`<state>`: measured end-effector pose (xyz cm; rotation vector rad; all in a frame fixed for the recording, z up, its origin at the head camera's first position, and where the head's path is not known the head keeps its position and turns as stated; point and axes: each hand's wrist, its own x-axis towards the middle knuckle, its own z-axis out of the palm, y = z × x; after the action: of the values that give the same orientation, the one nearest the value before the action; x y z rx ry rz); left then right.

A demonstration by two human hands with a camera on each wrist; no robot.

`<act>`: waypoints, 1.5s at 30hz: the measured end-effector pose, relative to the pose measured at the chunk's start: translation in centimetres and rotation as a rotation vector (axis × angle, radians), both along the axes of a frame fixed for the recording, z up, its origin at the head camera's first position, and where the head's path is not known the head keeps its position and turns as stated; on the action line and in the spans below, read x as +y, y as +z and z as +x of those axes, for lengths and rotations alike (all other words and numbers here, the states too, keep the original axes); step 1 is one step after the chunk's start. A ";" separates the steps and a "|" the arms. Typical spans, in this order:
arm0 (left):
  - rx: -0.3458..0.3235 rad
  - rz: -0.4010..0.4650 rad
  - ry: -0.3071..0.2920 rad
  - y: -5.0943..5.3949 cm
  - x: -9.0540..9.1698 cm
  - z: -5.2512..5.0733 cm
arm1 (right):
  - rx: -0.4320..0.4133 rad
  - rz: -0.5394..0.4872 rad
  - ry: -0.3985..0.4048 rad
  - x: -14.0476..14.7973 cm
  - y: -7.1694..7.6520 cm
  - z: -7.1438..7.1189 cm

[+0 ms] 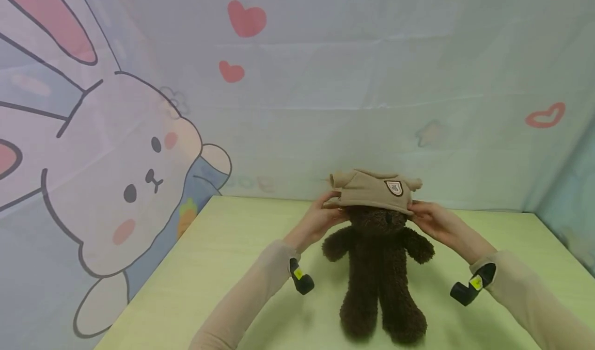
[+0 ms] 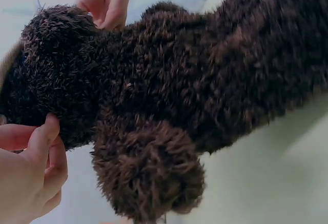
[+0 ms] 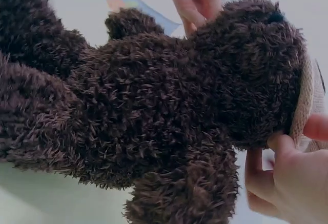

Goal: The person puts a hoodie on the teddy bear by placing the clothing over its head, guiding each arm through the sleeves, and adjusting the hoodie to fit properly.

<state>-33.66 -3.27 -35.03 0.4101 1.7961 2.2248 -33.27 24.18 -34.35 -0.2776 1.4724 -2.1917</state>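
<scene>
A dark brown plush bear (image 1: pixel 378 257) lies on the table, its legs toward the near edge. A beige garment (image 1: pixel 372 191) with a shield-shaped badge covers the upper part of its head; the muzzle shows below the hem. At the garment's left lower edge my left hand (image 1: pixel 318 221) pinches the hem, and my right hand (image 1: pixel 439 223) grips it at the right edge. In the right wrist view, thumb and fingers of the right hand (image 3: pixel 292 172) hold the knitted hem (image 3: pixel 305 98) beside the bear's head (image 3: pixel 251 75). The left wrist view shows the left hand (image 2: pixel 33 167) at the head's other side.
The pale green table (image 1: pixel 251 226) extends to both sides of the bear. Behind it hangs a light curtain (image 1: pixel 325 92) with hearts and a large rabbit (image 1: pixel 130 169) printed at the left. A black camera is strapped at each wrist.
</scene>
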 end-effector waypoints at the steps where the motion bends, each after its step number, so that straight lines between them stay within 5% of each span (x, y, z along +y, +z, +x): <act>1: 0.014 0.018 0.003 0.5 0.0 0.1 | 0.018 -0.004 0.012 0.0 0.4 0.0; 5: 0.049 0.103 0.001 2.6 0.0 0.4 | 0.186 0.086 0.055 0.0 1.9 0.2; 10: -0.028 0.225 -0.016 4.3 -0.7 0.8 | 0.427 0.218 0.033 -0.4 2.8 0.8; 16: -0.084 0.105 -0.069 5.1 -1.4 0.9 | 0.583 0.468 -0.100 -0.6 3.1 2.0; 19: -0.071 0.041 -0.120 5.4 -1.8 1.1 | 0.585 0.575 -0.125 -0.4 3.5 2.6; 21: -0.058 0.020 -0.158 5.7 -2.0 1.2 | 0.564 0.542 -0.080 -0.2 3.6 2.7; 27: -0.005 -0.065 -0.238 6.7 -2.3 1.8 | 0.437 0.093 0.234 0.8 4.0 1.6; 30: 0.006 -0.109 -0.238 7.0 -2.1 2.0 | 0.367 -0.015 0.321 0.9 4.4 1.3; 37: 0.029 -0.133 -0.143 6.2 -1.6 1.7 | 0.325 0.339 0.089 -0.2 5.3 1.4; 45: 0.071 -0.179 0.115 5.2 -0.7 1.4 | 0.371 0.437 -0.037 -1.5 5.2 1.3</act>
<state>-32.22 -3.98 -29.81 0.3621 2.0850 2.1226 -31.94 22.65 -29.20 -0.5257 2.1233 -1.8443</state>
